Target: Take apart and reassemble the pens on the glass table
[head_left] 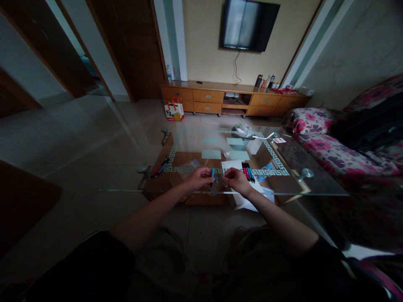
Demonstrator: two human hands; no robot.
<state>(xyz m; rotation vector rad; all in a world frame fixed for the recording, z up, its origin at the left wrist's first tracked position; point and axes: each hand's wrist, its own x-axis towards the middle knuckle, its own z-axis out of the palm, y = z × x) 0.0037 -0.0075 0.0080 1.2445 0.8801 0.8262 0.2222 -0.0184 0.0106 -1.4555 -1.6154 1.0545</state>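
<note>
Glass table (pixel 308 184) edge — left hand (pixel 198 178) grips blue pen (pixel 212 174).

Over the near edge of the clear glass coffee table (pixel 201 144) with its white key-pattern border, the left hand (pixel 199 179) pinches a slim blue pen (pixel 212 175), held upright. The right hand (pixel 236 180) is curled just beside it, over the near end of a white paper sheet (pixel 231 165) lying on that table. A row of red, black and blue pens (pixel 247 171) rests on the sheet, just right of the right hand. More loose pens (pixel 159 168) lie near the table's left edge.
</note>
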